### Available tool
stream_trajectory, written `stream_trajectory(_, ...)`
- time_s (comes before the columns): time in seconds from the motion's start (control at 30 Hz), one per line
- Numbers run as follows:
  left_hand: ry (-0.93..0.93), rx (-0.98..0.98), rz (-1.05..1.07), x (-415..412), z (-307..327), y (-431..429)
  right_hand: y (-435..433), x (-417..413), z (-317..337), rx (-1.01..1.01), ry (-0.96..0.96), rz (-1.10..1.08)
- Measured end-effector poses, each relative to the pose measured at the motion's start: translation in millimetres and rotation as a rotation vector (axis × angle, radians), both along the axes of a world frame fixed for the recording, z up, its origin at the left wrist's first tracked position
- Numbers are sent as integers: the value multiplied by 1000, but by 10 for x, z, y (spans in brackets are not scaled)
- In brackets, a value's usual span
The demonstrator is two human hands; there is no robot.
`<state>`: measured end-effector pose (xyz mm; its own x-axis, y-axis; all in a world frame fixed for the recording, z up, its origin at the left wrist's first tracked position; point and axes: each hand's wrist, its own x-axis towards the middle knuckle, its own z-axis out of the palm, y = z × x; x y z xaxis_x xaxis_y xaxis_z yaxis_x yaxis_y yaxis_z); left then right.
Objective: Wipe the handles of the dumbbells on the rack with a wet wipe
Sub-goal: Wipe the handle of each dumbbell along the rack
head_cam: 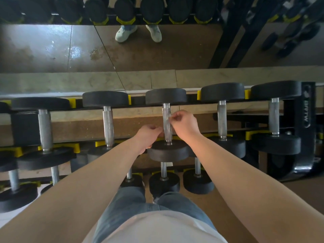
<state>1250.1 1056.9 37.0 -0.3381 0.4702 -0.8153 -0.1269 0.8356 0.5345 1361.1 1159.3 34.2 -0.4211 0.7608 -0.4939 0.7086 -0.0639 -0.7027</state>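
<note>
Several black dumbbells with knurled steel handles lie on the top row of the rack (306, 109). Both of my hands are at the handle (168, 138) of the middle dumbbell (165, 96). A thin pale wet wipe (167, 122) lies along that handle and is hard to tell from the metal. My right hand (185, 123) pinches the wipe's upper end on the right side of the handle. My left hand (149, 134) pinches its lower end on the left side, just above the near weight head (168, 152).
Neighbouring handles stand left (108, 125) and right (222, 118) of the middle one, with more further out. A lower row of smaller dumbbells (164, 183) sits below my arms. A mirror (52, 50) behind the rack reflects the floor and a pair of shoes.
</note>
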Motion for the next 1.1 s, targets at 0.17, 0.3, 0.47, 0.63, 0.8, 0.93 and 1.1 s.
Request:
stream_trajectory(0.17,-9,-11,-16,-15,-41,-5,-134,214,-30,-112,-204,308)
stream_trajectory(0.3,24,-24,-25,0,-25,12,-175,147,-23,-67,-214,308)
stream_trajectory(0.47,-8,-52,-6,-8,7,13,-172,45,-3,29,-191,217)
stream_trajectory(0.63,-39,-42,29,-15,54,13,-16,-38,5,-25,31,-142)
stream_trajectory(0.8,-26,-56,43,-13,78,35,22,-107,-2,83,18,-111)
stream_trajectory(0.93,-36,-58,42,-31,76,39,-74,73,-51,47,-121,103)
stream_trajectory(1.1,-41,-47,22,-14,67,42,-71,206,-113,-30,-432,487)
